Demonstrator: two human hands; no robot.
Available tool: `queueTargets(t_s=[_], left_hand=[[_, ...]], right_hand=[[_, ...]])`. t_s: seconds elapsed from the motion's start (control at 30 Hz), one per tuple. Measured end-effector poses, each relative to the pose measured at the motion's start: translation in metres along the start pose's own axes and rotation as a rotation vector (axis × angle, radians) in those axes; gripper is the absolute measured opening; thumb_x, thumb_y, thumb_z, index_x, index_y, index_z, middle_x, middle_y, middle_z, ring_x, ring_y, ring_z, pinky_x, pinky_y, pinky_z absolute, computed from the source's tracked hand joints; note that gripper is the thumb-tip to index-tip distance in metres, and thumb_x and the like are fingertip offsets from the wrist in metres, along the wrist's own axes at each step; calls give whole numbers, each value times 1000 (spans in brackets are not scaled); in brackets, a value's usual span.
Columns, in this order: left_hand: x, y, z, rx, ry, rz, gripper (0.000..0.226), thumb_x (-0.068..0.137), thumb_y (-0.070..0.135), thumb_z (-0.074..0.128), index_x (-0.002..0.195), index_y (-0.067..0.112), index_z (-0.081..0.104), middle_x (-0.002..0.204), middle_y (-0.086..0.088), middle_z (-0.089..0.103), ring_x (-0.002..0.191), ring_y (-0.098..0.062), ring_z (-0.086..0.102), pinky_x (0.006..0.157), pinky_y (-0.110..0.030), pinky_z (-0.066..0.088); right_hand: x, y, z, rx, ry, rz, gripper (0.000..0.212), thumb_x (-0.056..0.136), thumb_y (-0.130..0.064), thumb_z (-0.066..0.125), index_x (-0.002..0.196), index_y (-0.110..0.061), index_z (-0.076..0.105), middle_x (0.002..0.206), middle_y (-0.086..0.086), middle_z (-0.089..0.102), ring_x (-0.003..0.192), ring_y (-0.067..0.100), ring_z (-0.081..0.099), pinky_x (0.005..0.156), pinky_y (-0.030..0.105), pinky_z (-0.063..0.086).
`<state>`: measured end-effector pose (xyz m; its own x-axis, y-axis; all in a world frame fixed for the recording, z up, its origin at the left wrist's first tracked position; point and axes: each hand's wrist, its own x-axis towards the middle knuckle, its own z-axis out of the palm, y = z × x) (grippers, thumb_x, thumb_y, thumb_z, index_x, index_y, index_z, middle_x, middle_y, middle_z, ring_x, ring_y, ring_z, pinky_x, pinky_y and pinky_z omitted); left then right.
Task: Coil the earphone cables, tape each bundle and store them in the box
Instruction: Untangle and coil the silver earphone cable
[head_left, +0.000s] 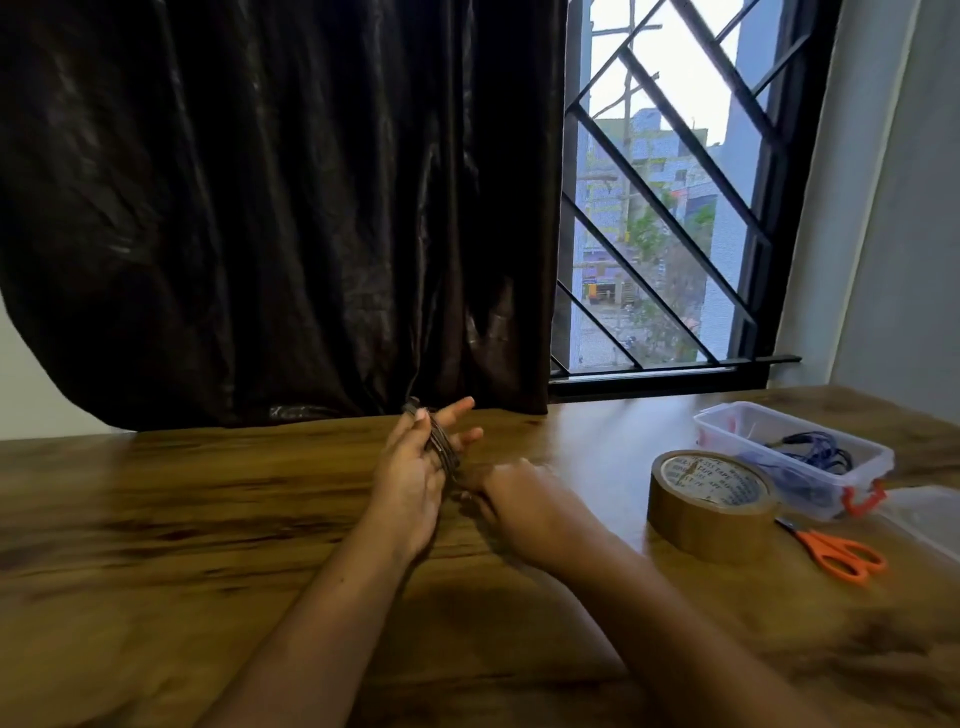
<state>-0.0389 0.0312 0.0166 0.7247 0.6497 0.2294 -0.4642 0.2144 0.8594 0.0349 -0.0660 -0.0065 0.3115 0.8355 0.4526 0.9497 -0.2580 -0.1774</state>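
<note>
Cable coil (441, 448) around straight fingers (457, 409) of left hand (410, 480), blurred right hand (519, 499) just beside, over wooden table (208, 493)

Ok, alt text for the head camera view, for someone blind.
An earphone cable is coiled round the straight fingers of the left hand, the blurred right hand close beside it. At right on the wooden table: brown tape roll, orange scissors, clear box holding cables.

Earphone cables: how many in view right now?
2 distinguishable: one cable coil wound around the fingers of the left hand, one dark blue tangle inside the clear box. The tangle may be more than one cable; can't tell.
</note>
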Motion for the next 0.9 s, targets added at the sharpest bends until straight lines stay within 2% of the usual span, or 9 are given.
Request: queueTargets(t_s=[0.13,0.23,0.3,0.37,0.43,0.53,0.6,0.7,0.9], left_hand=[[-1,-6,-1,194,44,-21,28,103,20,28,114,10,52,103,-9,71,86,-20,69,80,-39,52],[-2,-8,-2,302,53,-17,28,102,18,32,98,12,59,95,-9,70,88,-23,64,77,-36,51],[-1,-9,-4,309,31,-33,27,102,18,34,107,10,58,91,-5,67,88,-22,62,75,-33,49],[-3,-9,-4,319,-45,-60,26,102,18,34,109,11,58,91,-5,65,85,-20,61,72,-30,49],[-6,-9,-1,313,-118,-93,26,102,16,33,103,19,58,95,-6,64,84,-19,61,70,-29,49],[-7,-8,1,275,-157,-115,27,102,14,32,115,18,56,95,-4,66,77,-13,64,57,-20,53],[-7,-7,2,245,-169,-130,29,101,12,32,120,19,52,96,-6,66,75,-14,63,53,-18,52],[-8,-7,2,207,-183,-137,32,101,10,30,124,20,51,96,-7,64,71,-14,59,50,-17,50],[-8,-8,3,188,-178,-116,34,101,12,30,119,14,59,97,-1,68,65,-5,63,52,-17,48]], right_hand=[[-1,-3,-5,-66,103,-97,20,96,-28,47,106,-26,65,100,-2,68,93,17,60,69,23,32],[2,2,-18,76,79,-139,21,90,-17,58,106,-23,68,106,-3,67,100,13,58,80,21,42],[5,6,-22,189,84,-139,22,86,-12,64,105,-21,70,105,-1,65,98,11,58,87,23,45],[6,9,-22,253,139,-122,23,84,-9,65,104,-19,71,102,-2,65,95,6,57,87,19,45],[4,13,-21,353,214,-56,21,84,-6,66,100,-18,72,97,-10,64,89,-4,55,82,10,43],[0,14,-23,553,264,78,17,84,-3,66,96,-14,71,90,-13,64,80,-8,60,72,5,45],[0,12,-22,646,256,136,16,86,-2,64,96,-13,70,87,-12,65,76,-7,62,68,7,47],[0,7,-16,871,207,232,13,90,0,57,97,-9,64,82,0,65,67,7,65,65,20,55],[4,1,-7,1093,200,370,12,94,4,48,97,-5,56,98,9,60,71,12,60,68,27,54]])
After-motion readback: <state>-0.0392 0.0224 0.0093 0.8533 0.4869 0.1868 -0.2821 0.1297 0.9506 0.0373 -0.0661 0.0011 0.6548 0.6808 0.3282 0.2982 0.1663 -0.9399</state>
